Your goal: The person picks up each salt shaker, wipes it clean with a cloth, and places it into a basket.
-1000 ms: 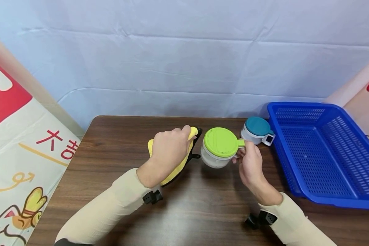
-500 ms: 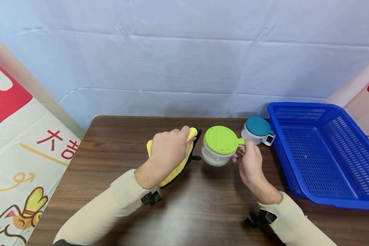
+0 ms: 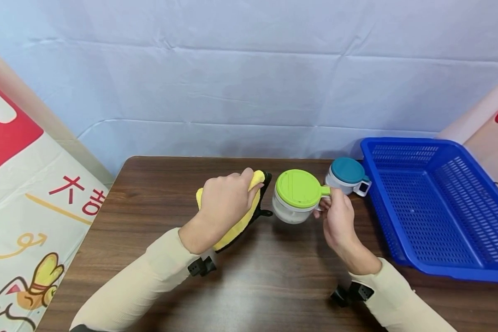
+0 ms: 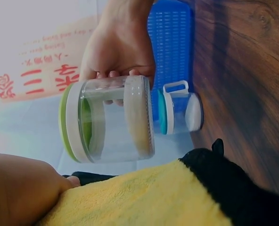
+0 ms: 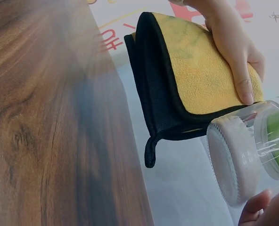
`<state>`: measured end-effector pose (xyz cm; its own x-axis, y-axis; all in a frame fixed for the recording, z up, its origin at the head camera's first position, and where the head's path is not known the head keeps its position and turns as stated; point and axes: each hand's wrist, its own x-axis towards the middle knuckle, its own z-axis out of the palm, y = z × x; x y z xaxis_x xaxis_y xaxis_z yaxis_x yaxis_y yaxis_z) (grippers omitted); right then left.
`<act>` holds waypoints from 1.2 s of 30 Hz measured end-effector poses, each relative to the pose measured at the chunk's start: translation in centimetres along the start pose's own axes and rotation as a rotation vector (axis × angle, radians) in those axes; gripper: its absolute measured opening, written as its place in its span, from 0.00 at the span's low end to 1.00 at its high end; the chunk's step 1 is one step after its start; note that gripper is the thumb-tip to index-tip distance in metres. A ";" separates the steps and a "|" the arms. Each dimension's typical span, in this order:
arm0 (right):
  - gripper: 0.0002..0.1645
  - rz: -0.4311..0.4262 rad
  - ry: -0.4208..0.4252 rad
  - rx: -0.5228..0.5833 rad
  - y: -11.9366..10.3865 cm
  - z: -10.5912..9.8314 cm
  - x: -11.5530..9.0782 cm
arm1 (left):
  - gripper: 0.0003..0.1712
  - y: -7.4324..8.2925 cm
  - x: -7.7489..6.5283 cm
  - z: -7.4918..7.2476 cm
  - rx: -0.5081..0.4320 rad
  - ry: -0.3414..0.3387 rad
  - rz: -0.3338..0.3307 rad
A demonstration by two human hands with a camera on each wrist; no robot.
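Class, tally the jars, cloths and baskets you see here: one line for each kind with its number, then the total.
Jars: 2, one green-lidded jar and one teal-lidded jar
Cloths: 1, a yellow cloth with black edging
Baskets: 1, a blue basket
Total: 4

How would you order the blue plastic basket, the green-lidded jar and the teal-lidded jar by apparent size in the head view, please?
1. blue plastic basket
2. green-lidded jar
3. teal-lidded jar
The green-lidded jar looks nearer the camera, leaving the jars' true sizes unsure.
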<state>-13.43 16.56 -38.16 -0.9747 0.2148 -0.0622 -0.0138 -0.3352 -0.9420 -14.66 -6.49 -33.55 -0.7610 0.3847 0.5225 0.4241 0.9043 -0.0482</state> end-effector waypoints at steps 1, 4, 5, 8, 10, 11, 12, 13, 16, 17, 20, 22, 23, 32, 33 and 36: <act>0.24 0.001 0.000 0.000 0.0 0.0 0.0 | 0.22 -0.1 0.0 0.1 -0.006 0.010 0.006; 0.24 0.002 0.001 0.001 0.0 0.0 0.0 | 0.20 -0.5 0.1 0.3 -0.029 0.040 0.045; 0.24 0.002 0.001 0.001 0.0 0.0 0.0 | 0.19 -0.7 0.2 0.4 -0.038 0.049 0.062; 0.24 0.006 -0.001 -0.002 -0.1 0.0 0.0 | 0.16 -1.2 0.3 0.9 -0.064 0.074 0.111; 0.25 0.011 -0.003 -0.005 0.0 0.0 0.0 | 0.13 -1.6 0.3 1.2 -0.075 0.088 0.128; 0.25 0.013 -0.004 -0.006 0.0 0.0 0.0 | 0.13 -1.8 0.3 1.4 -0.079 0.094 0.133; 0.25 0.014 -0.006 -0.008 0.0 -0.1 0.0 | 0.12 -1.9 0.3 1.5 -0.084 0.100 0.136; 0.25 0.015 -0.007 -0.009 0.0 -0.1 -0.1 | 0.12 -2.0 0.3 1.7 -0.089 0.106 0.138; 0.25 0.015 -0.011 -0.010 0.0 -0.1 -0.1 | 0.10 -2.4 0.4 1.9 -0.109 0.130 0.153; 0.25 0.014 -0.012 -0.008 0.0 -0.1 -0.1 | 0.09 -2.6 0.5 2.0 -0.118 0.138 0.162; 0.26 0.012 -0.015 0.002 -0.1 -0.1 -0.1 | 0.07 -3.1 0.8 2.0 -0.153 0.135 0.211; 0.26 0.010 -0.019 0.008 -0.1 -0.1 -0.1 | 0.08 -3.5 1.1 2.0 -0.174 0.106 0.247; 0.26 0.010 -0.022 0.011 -0.1 -0.1 -0.1 | 0.08 -3.8 1.2 1.9 -0.182 0.084 0.263; 0.26 0.010 -0.033 0.004 0.1 -0.2 -0.1 | 0.08 -5.7 1.6 1.5 -0.270 -0.132 0.316; 0.26 0.010 -0.033 0.004 0.1 -0.2 -0.1 | 0.08 -5.8 1.6 1.4 -0.287 -0.144 0.326; 0.26 0.010 -0.041 -0.002 0.1 -0.3 -0.1 | 0.09 -6.1 1.7 1.2 -0.347 -0.182 0.354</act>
<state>-13.25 16.76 -38.31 -0.9830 0.1740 -0.0581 -0.0038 -0.3357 -0.9420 -19.06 -11.11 -33.38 -0.6017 0.7093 0.3672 0.7847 0.6107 0.1062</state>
